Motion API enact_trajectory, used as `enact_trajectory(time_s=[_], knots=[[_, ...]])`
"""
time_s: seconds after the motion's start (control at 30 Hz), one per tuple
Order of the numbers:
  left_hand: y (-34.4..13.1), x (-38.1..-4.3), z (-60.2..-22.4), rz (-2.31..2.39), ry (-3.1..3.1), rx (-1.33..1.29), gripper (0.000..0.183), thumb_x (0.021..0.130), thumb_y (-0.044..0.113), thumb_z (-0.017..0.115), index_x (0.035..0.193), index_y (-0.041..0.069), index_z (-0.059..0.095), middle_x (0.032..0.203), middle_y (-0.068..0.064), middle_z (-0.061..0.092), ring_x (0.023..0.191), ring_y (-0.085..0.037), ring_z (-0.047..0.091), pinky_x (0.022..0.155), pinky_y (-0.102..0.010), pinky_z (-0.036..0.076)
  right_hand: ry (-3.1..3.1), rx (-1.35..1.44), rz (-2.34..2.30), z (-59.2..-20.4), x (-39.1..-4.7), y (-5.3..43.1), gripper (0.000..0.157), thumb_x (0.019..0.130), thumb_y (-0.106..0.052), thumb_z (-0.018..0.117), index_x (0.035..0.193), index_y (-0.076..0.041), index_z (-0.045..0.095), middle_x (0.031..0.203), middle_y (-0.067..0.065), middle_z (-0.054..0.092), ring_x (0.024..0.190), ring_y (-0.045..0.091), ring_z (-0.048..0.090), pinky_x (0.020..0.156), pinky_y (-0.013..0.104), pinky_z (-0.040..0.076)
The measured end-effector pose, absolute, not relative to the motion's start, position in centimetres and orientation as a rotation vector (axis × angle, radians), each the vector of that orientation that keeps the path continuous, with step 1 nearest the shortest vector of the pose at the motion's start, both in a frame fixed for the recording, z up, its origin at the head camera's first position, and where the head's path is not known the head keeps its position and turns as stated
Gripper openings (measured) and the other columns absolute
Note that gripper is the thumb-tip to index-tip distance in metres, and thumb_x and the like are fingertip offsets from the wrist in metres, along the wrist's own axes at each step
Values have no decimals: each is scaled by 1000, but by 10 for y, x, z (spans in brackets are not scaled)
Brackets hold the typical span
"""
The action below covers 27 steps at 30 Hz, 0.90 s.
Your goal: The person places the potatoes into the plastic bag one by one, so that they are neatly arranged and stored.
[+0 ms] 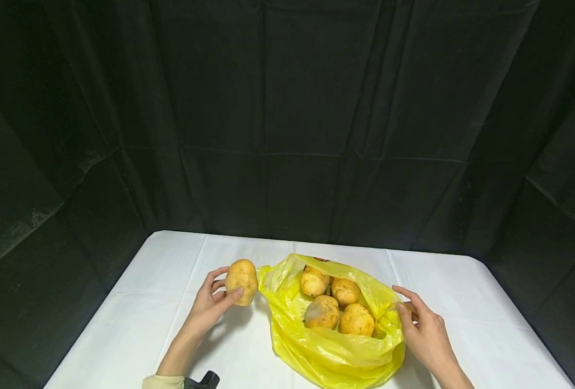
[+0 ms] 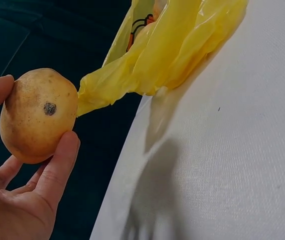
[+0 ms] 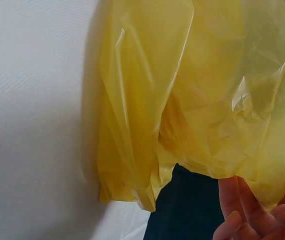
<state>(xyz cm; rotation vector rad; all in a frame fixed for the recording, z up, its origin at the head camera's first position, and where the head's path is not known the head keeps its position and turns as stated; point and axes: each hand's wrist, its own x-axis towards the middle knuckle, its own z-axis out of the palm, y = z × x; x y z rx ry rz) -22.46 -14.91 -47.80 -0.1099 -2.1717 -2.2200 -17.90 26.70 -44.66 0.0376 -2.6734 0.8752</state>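
Note:
My left hand (image 1: 211, 305) grips a potato (image 1: 241, 282) between thumb and fingers, raised above the table just left of a yellow plastic bag (image 1: 336, 356). A dark spot marks that potato (image 2: 38, 115) in the left wrist view. Several more potatoes (image 1: 357, 320) lie inside the bag, whose mouth gapes upward. At the bag's right edge my right hand (image 1: 426, 329) pinches the rim between thumb and fingers. The right wrist view shows the bag's film (image 3: 217, 100) drawn down to a corner at the right hand's fingers (image 3: 230, 200).
A white-covered table (image 1: 482, 302) lies under everything. Black cloth (image 1: 307, 108) hangs behind it and along both sides. A black device (image 1: 202, 381) is at the left wrist, by a light sleeve (image 1: 163, 382).

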Motion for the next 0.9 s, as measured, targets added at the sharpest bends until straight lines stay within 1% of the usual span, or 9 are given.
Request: enact_trajectory(time_s=[0.07, 0.17, 0.33, 0.47, 0.63, 0.8, 0.9], knots=[[-148, -224, -477, -2215, -2170, -118, 62, 87, 9, 74, 140, 8, 41, 117, -17, 54, 96, -23, 65, 80, -38, 54, -2672, 36, 876, -447, -179, 267, 37, 98, -2, 53, 135, -9, 53, 100, 19, 70, 81, 26, 69, 62, 29, 53], [-148, -223, -477, -2209, -2180, -104, 62, 87, 10, 75, 139, 9, 41, 117, -16, 55, 95, -23, 65, 79, -37, 54, -2664, 38, 875, -447, -179, 267, 37, 98, -2, 53, 134, -9, 54, 98, 17, 71, 78, 23, 68, 60, 27, 51], [-147, -222, -475, -2224, -2191, -121, 62, 87, 12, 75, 139, 12, 42, 117, -15, 56, 95, -23, 65, 82, -40, 54, -2649, 51, 867, -448, -179, 267, 37, 97, -2, 54, 133, -9, 55, 95, 14, 71, 75, 19, 66, 58, 25, 49], [-144, -220, -472, -2248, -2170, -164, 62, 87, 11, 75, 139, 11, 42, 116, -15, 56, 94, -24, 65, 81, -39, 53, -2645, 56, 866, -448, -179, 267, 36, 97, -2, 54, 133, -9, 55, 93, 13, 71, 75, 19, 66, 58, 25, 49], [-140, -219, -471, -2263, -2170, -179, 62, 86, 11, 75, 139, 11, 42, 116, -15, 56, 93, -24, 65, 80, -37, 54, -2661, 50, 875, -448, -179, 268, 37, 98, -3, 53, 134, -9, 54, 97, 14, 71, 79, 23, 68, 60, 26, 51], [-136, -217, -471, -2277, -2163, -208, 62, 87, 9, 75, 139, 10, 42, 116, -15, 56, 92, -25, 65, 80, -37, 54, -2673, 45, 880, -448, -180, 268, 37, 98, -3, 52, 135, -9, 53, 96, 14, 70, 77, 20, 66, 59, 26, 49], [-133, -215, -470, -2267, -2182, -216, 63, 87, 11, 75, 139, 11, 42, 117, -14, 56, 92, -24, 66, 80, -37, 53, -2673, 46, 879, -448, -180, 268, 37, 98, -3, 52, 135, -9, 53, 97, 15, 70, 78, 21, 66, 59, 26, 50]])
